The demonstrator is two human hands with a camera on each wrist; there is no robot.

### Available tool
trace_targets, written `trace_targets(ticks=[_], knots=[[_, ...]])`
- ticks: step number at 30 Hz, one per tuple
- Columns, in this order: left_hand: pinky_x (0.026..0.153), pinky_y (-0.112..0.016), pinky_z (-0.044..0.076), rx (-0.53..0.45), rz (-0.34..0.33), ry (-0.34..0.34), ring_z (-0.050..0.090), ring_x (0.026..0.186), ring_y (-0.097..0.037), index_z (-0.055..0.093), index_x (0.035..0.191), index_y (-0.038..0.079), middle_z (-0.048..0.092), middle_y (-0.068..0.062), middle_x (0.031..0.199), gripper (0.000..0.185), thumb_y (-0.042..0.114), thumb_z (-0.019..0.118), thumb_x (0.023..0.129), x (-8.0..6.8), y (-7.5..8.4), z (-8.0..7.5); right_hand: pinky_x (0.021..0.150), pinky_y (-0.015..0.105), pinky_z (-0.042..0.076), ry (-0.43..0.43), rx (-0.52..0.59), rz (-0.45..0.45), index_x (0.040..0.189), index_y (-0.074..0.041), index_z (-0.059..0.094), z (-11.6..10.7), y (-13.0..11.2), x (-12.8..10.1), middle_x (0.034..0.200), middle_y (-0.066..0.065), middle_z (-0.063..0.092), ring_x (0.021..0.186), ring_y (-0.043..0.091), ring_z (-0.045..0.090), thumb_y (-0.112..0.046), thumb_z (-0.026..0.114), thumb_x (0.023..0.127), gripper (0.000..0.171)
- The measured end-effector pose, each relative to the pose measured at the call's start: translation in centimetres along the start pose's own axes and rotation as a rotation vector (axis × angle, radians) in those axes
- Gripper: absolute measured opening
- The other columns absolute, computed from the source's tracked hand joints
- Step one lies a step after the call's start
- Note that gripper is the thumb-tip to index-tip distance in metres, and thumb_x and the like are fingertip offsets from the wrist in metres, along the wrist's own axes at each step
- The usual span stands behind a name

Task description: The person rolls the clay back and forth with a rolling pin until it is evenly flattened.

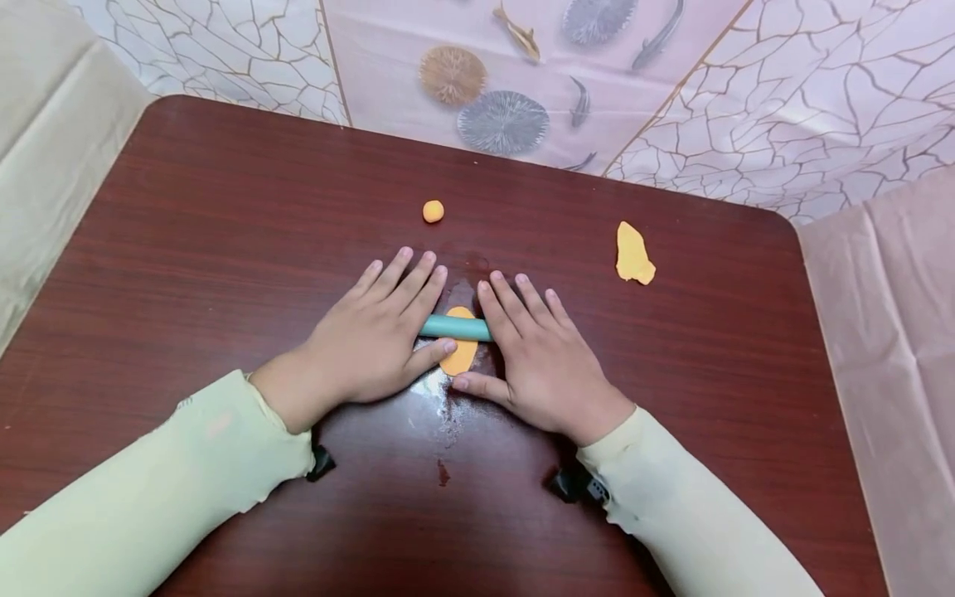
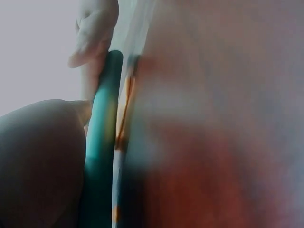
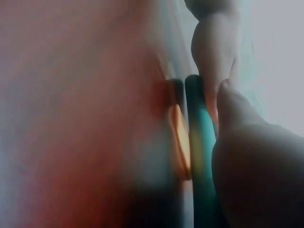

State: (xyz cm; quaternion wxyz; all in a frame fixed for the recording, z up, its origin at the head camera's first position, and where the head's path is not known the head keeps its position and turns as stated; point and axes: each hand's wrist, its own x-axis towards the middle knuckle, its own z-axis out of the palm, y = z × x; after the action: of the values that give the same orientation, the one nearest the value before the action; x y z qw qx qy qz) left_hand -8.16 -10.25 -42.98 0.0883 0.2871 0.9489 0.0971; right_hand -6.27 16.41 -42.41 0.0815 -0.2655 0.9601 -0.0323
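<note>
desk [image 1: 224, 249]: dark red-brown wood-grain, glossy, reflective sheen just below the fingers [image 1: 406, 278] | roller [image 1: 455, 327]: smooth teal plastic, matt, between the fingers | dough [image 1: 458, 355]: soft orange clay, smooth, matt | sleeves [image 1: 186, 473]: pale cloth | backdrop [image 1: 821, 99]: printed sheet, slight sheen

Small orange ball [image 1: 433, 211], flat orange scrap [image 1: 634, 255] (well apart), dark wooden table [image 1: 224, 232]

The head view looks forward and down over the whole surface [image 1: 224, 249] from above. Both wrist views sit very close (blurred), low along it, sharing the teal roller [image 2: 102, 142] and orange dough [image 3: 180, 137].
</note>
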Motion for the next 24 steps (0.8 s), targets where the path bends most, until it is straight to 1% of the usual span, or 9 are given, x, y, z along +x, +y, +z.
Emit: trace_targets(ticks=[3, 10, 18, 21, 24], knots=[[0.143, -0.059, 0.009, -0.001, -0.003, 0.0, -0.001, 0.178, -0.037, 0.011, 0.182, 0.015, 0.007, -0.009, 0.191, 0.093, 0.073, 0.034, 0.114, 0.8, -0.6, -0.2, 0.141, 0.064, 0.016, -0.007, -0.001, -0.001, 0.182, -0.02, 0.008, -0.1, 0.4, 0.8, 0.191, 0.004, 0.008, 0.178, 0.037, 0.009, -0.095, 0.038, 0.1, 0.115], [0.143, -0.059, 0.005, -0.01, -0.017, -0.03, -0.004, 0.178, -0.035, 0.007, 0.182, 0.019, 0.002, -0.006, 0.191, 0.091, 0.075, 0.027, 0.114, 2.7, -1.9, -0.9, 0.141, 0.063, 0.017, -0.037, -0.001, 0.018, 0.182, -0.02, 0.007, -0.6, 1.3, 2.7, 0.191, 0.005, 0.008, 0.178, 0.038, 0.009, -0.095, 0.035, 0.1, 0.114], [0.143, -0.061, 0.001, -0.03, -0.015, -0.033, -0.009, 0.178, -0.036, 0.008, 0.182, 0.019, -0.005, -0.004, 0.191, 0.09, 0.075, 0.026, 0.114, 4.9, -3.2, -1.7, 0.142, 0.061, 0.017, -0.079, 0.025, 0.035, 0.182, -0.02, 0.008, -0.9, 2.6, 4.9, 0.191, 0.008, 0.007, 0.178, 0.038, 0.007, -0.096, 0.038, 0.098, 0.117], [0.143, -0.061, 0.0, -0.038, -0.012, -0.033, -0.009, 0.178, -0.036, 0.009, 0.182, 0.019, -0.006, -0.005, 0.191, 0.089, 0.074, 0.026, 0.115, 5.5, -3.6, -1.8, 0.142, 0.061, 0.017, -0.092, 0.036, 0.029, 0.182, -0.021, 0.008, -1.1, 3.1, 5.4, 0.191, 0.008, 0.005, 0.178, 0.039, 0.006, -0.098, 0.04, 0.096, 0.12], [0.143, -0.061, 0.0, -0.04, -0.005, -0.026, -0.009, 0.178, -0.036, 0.011, 0.182, 0.02, -0.003, -0.007, 0.191, 0.087, 0.073, 0.026, 0.115, 5.9, -3.8, -1.8, 0.142, 0.061, 0.017, -0.098, 0.045, 0.019, 0.182, -0.021, 0.008, -1.2, 3.5, 5.8, 0.191, 0.008, 0.004, 0.178, 0.039, 0.004, -0.101, 0.042, 0.093, 0.124]])
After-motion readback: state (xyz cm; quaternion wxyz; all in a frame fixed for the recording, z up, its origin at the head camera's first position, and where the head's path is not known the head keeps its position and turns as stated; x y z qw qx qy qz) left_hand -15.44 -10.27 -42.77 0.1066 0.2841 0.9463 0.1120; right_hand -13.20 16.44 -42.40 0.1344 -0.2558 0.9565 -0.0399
